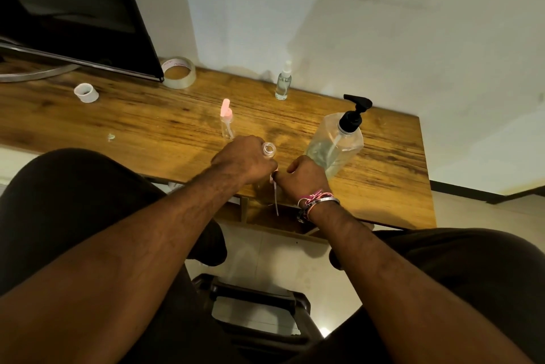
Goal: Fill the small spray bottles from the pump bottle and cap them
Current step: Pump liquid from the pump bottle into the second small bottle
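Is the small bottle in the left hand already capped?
No, the small bottle gripped by the left hand shows an open round neck with no cap.

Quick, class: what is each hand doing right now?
Left hand: grips the uncapped small bottle.
Right hand: pinches the pink spray cap.

glossy grained wood table [147, 116]; clear plastic pump bottle [336, 145]; shiny metal bangle [324, 201].
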Demonstrator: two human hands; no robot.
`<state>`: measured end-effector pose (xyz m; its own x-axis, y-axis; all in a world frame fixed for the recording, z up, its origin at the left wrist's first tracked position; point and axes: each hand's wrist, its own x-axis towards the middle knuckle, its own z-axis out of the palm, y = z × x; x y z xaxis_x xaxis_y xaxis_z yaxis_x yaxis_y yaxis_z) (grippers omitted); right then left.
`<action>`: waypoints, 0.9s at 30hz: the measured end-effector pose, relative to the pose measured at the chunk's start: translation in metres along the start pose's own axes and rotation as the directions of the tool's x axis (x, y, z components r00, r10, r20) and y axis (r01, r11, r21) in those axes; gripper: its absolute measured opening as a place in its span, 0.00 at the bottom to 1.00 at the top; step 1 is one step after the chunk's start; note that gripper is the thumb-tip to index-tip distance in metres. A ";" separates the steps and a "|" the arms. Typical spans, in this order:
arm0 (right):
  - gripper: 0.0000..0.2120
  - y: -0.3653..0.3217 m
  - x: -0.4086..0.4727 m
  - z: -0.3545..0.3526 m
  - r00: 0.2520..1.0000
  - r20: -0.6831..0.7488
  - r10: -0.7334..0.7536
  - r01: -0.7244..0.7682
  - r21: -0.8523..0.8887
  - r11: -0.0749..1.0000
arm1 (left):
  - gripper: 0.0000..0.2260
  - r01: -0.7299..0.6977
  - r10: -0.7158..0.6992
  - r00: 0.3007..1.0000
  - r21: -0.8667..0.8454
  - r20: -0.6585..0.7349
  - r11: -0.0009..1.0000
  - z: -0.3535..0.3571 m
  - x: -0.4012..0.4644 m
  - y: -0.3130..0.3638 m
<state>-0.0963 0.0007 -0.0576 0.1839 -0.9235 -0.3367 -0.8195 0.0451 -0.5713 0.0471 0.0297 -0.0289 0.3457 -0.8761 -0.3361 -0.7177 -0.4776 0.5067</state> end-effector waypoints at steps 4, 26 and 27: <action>0.14 -0.006 -0.010 -0.014 0.999 -0.028 -0.030 0.030 0.004 1.000 | 0.09 -0.011 0.011 1.000 0.003 -0.002 1.000 -0.008 -0.014 0.007; 0.04 -0.015 -0.053 -0.133 0.900 -0.433 -0.047 0.216 0.352 0.911 | 0.08 -0.191 0.187 0.966 -0.010 -0.177 0.981 -0.035 -0.052 0.082; 0.04 -0.013 -0.052 -0.135 0.894 -0.447 -0.041 0.222 0.359 0.906 | 0.08 -0.187 0.179 0.968 -0.031 -0.174 0.982 -0.033 -0.050 0.085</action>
<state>-0.1681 -0.0032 0.0683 -0.0446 -0.9974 0.0572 -0.5070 -0.0268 -0.8616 -0.0107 0.0305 0.0573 0.3115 -0.9453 -0.0963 -0.7505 -0.3070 0.5852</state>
